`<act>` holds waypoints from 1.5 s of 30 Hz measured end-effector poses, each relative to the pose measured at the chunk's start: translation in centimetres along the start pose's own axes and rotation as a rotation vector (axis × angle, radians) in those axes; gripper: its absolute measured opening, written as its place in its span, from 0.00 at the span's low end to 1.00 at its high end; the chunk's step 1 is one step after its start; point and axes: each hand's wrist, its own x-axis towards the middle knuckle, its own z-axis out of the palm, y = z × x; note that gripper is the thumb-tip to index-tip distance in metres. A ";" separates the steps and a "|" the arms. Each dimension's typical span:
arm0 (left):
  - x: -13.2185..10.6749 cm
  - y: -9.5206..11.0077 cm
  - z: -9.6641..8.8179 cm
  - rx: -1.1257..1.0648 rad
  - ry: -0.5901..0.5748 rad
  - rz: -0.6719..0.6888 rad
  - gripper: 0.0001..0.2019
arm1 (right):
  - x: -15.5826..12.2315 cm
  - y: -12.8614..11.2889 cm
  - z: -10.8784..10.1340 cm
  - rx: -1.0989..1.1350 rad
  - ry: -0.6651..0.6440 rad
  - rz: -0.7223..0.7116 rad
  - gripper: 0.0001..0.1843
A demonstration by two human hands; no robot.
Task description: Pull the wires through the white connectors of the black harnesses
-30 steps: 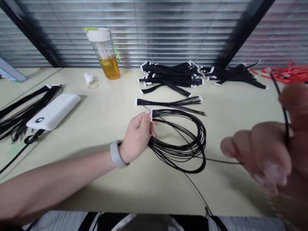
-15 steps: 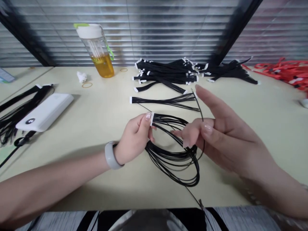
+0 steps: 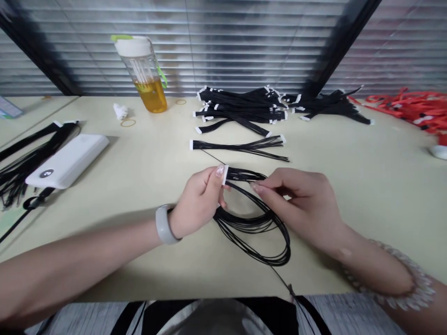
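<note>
Between thumb and fingers, my left hand (image 3: 195, 200) grips the white connector (image 3: 225, 176) of a black wire harness. The harness's looped black wires (image 3: 256, 256) curve down and round over the table below the hands. My right hand (image 3: 307, 204) is closed in a pinch just right of the connector, with a thin black wire at its fingertips among the other wires; the wire's tip is too small to make out. Beyond the hands lies a shorter black harness (image 3: 237, 146), with a white connector at its left end, another at its upper right, and some loose wire ends.
Bundled black cables (image 3: 240, 107) with white connectors are piled at the back, a smaller cable pile (image 3: 331, 108) beside them. Red cables (image 3: 412, 109) lie far right. On the left are a bottle (image 3: 153, 95), a white power bank (image 3: 68, 160) and more black wires (image 3: 21, 172).
My right hand has moved left and down from its spread-finger pose to a pinch near the connector. My left hand keeps its hold, almost unmoved.
</note>
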 end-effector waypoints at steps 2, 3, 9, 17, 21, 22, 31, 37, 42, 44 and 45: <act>-0.1 0.0 0.0 0.003 -0.014 0.012 0.22 | 0.1 0.0 -0.1 0.007 -0.054 -0.080 0.07; -0.1 -0.1 0.0 0.005 -0.022 0.021 0.21 | 0.1 0.0 0.0 0.012 -0.068 -0.101 0.07; -0.2 -0.3 -0.1 0.004 -0.065 0.048 0.21 | 0.2 0.1 0.3 -0.021 -0.056 -0.108 0.08; -0.1 -0.4 0.0 -0.016 -0.100 0.083 0.21 | 0.0 0.7 0.4 -0.034 -0.032 -0.260 0.07; -0.1 -0.3 -0.1 -0.002 -0.109 0.077 0.21 | 0.1 0.6 0.6 -0.125 -0.024 -0.315 0.06; -0.1 -0.3 -0.1 0.003 -0.111 0.073 0.22 | 0.1 0.5 0.7 -0.135 -0.022 -0.326 0.07; 0.7 -0.1 0.1 -0.016 0.012 -0.055 0.21 | 0.6 1.2 -0.1 -0.286 -0.041 -0.265 0.16; 2.3 -0.7 -0.7 -0.007 0.335 -0.125 0.20 | -0.1 -0.1 -1.5 -0.433 -0.167 -0.108 0.16; 3.0 -1.1 -1.0 -0.017 0.405 -0.182 0.21 | -1.1 -0.9 0.0 -0.445 -0.618 -0.011 0.13; 3.0 -1.1 -0.9 -0.027 0.405 -0.190 0.21 | -1.1 -0.6 0.1 -0.688 -0.477 -0.049 0.14; 3.0 -1.1 -0.9 -0.032 0.405 -0.188 0.21 | -0.9 -0.3 -0.2 -0.809 -0.379 -0.061 0.15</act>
